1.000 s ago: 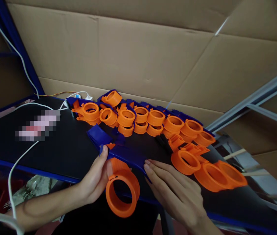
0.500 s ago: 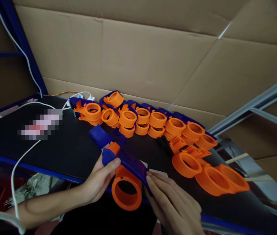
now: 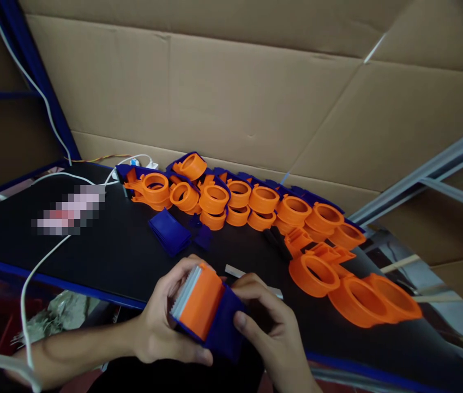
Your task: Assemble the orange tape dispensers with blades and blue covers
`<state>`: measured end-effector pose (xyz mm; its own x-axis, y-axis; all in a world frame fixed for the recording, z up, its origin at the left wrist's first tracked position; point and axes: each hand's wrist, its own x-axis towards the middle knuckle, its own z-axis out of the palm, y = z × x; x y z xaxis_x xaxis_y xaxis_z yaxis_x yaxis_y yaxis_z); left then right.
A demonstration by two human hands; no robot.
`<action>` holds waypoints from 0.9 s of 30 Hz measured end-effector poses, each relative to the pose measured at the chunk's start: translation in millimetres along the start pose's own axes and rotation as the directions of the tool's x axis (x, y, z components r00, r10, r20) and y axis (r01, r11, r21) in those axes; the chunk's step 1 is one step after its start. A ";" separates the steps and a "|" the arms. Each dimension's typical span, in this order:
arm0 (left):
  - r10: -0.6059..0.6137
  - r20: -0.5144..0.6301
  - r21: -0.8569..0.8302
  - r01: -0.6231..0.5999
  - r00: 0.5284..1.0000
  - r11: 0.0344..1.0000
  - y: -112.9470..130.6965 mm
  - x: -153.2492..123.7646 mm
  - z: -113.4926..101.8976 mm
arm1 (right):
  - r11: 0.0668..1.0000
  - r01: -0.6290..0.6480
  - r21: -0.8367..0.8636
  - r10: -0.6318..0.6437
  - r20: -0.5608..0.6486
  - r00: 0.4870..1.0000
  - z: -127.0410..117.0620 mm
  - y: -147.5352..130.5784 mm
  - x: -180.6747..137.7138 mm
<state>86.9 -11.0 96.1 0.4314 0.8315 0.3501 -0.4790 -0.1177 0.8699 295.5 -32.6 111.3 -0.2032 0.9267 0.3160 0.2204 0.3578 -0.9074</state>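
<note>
Both my hands hold one orange and blue plastic tape dispenser (image 3: 209, 311) just in front of the black table's (image 3: 104, 251) near edge. My left hand (image 3: 166, 322) wraps around its left side, thumb underneath. My right hand (image 3: 270, 327) grips its blue right side with fingers curled over the top. The dispenser's toothed grey edge faces up and left. A row of several more orange and blue dispensers (image 3: 235, 199) lies along the table's back. Loose orange rings (image 3: 354, 292) sit at the right.
A small stack of blue plates (image 3: 169, 232) lies on the table behind my hands. A white strip (image 3: 239, 273) lies beside them. A white cable (image 3: 38, 262) crosses the left side. Cardboard sheets (image 3: 231, 93) stand behind the table. A metal frame (image 3: 427, 174) runs at right.
The dispenser has been lifted off the table edge and turned in both hands. Its orange ring now faces away, the toothed edge shows. The white strip under it is uncovered.
</note>
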 end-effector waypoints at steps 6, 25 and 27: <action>0.094 0.057 0.022 -0.096 0.994 0.995 -4.6 2.9 0.1 | 0.982 -0.059 0.179 0.069 -0.046 0.997 0.8 1.0 -8.1; 0.124 0.071 -0.036 -0.122 0.990 0.992 -13.8 -0.3 4.2 | 0.986 0.066 -0.150 -0.084 -0.119 0.989 -1.8 -3.5 -18.2; -0.001 -0.041 -0.058 -0.001 0.999 0.998 -10.7 -3.5 8.2 | 0.852 0.216 -0.478 -0.295 -0.094 0.951 -3.0 -7.4 -24.8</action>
<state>96.7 -17.1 88.5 0.4006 0.8529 0.3348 -0.5229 -0.0873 0.8479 301.8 -57.9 111.0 -0.1681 0.7868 0.5939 0.5993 0.5599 -0.5721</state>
